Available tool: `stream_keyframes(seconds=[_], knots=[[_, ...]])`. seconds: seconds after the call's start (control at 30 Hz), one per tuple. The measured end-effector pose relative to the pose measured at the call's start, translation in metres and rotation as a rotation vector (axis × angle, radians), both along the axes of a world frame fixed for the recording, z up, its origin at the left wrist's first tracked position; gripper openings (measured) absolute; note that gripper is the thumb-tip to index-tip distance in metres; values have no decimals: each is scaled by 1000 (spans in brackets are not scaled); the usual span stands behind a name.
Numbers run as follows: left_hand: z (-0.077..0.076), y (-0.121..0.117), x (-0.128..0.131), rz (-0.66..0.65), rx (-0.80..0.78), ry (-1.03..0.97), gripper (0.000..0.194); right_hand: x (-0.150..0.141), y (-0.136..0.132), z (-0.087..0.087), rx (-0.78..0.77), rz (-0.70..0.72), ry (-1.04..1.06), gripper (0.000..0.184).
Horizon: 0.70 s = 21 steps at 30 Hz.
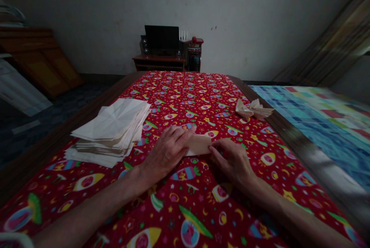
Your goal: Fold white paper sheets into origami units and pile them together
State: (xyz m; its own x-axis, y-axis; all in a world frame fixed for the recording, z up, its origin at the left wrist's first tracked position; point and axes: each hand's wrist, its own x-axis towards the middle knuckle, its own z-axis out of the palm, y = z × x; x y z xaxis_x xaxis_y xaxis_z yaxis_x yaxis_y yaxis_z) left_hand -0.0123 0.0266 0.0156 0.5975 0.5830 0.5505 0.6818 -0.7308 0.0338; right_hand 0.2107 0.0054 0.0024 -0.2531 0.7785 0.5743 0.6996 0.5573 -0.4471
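Note:
A small folded piece of paper, cream coloured and roughly rectangular, lies on the red patterned cloth in front of me. My left hand rests over its left end, fingers closed together and pressing on it. At the right end, my right hand pinches the paper's edge between thumb and fingertips. To the left sits a loose stack of creased paper sheets. Several folded paper pieces stand in a small group on the far right of the cloth.
The red cloth covers a dark wooden table. A bed with a blue checked cover adjoins on the right. Against the far wall stands a desk with a monitor; a wooden cabinet is at left.

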Motion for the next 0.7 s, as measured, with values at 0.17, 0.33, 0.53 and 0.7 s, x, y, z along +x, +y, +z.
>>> stream_keyframes(seconds=[0.17, 0.33, 0.53, 0.7], knots=[[21, 7, 3, 11, 195, -17, 19, 5, -1, 11, 216, 68, -120, 13], [18, -1, -1, -3, 211, 65, 21, 10, -7, 12, 375, 267, -389, 17], [-3, -17, -6, -23, -32, 142, 12, 7, -5, 3, 212, 313, -467, 23], [-7, -27, -2, -49, -155, 51, 12, 8, 1, -4, 78, 336, -342, 22]])
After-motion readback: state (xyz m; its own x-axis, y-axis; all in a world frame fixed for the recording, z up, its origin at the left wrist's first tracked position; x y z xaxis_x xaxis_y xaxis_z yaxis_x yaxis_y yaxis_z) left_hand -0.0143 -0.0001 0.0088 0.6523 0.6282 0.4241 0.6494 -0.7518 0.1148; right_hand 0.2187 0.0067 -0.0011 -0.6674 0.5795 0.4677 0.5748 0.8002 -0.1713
